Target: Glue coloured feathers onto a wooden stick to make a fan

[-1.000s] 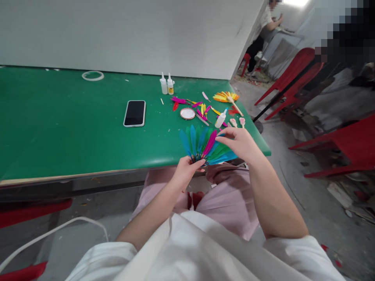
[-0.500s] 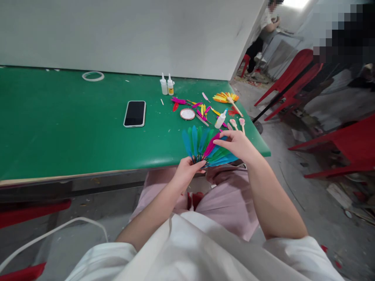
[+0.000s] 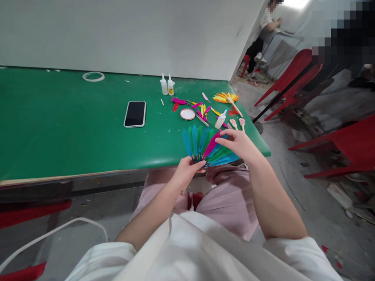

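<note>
A fan of blue and green feathers spreads out at the table's near edge, above my lap. My left hand is closed on its base, where the quills come together, with the thumb on top. One magenta feather lies across the middle of the fan, its quill end near my left thumb. The thumb and fingers of my right hand pinch the upper end of this magenta feather. That hand covers part of the green and blue feathers on the right side.
Beyond the fan on the green table lie loose magenta feathers, a round white lid, a glue bottle and a yellow-orange feather fan. Two bottles, a phone and a tape ring sit farther off. Red chairs stand right.
Very little differs. My right fingers have shifted slightly to the right at the magenta feather's upper end. My left hand keeps its hold on the fan's base.
</note>
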A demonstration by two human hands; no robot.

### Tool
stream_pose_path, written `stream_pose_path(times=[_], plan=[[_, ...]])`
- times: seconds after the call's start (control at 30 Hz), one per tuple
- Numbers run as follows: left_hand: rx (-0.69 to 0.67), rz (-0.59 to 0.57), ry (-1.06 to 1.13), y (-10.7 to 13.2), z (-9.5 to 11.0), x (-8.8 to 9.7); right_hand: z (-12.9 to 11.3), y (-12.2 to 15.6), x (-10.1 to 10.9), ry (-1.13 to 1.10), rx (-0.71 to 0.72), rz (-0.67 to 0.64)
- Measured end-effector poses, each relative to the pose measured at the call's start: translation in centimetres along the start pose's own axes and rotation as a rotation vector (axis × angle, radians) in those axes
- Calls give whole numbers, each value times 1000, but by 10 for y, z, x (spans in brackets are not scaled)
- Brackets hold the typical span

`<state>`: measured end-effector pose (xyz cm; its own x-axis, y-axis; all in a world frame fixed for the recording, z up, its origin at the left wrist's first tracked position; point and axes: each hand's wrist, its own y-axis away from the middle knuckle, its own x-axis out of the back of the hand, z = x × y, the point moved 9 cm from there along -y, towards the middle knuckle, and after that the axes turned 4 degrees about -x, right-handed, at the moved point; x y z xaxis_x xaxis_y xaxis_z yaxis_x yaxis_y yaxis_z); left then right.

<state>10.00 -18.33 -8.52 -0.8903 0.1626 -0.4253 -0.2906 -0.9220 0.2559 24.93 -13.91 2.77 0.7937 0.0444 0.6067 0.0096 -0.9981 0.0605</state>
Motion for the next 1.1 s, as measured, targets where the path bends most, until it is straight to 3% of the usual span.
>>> stream_pose_path(times=[0.33,1.1], plan=[[-9,1,-10,0,5,-1,-1,7,-4,-2,8,-111],[-6,-39,14,0,-3,-3,-7,0,-3,56,84,0]])
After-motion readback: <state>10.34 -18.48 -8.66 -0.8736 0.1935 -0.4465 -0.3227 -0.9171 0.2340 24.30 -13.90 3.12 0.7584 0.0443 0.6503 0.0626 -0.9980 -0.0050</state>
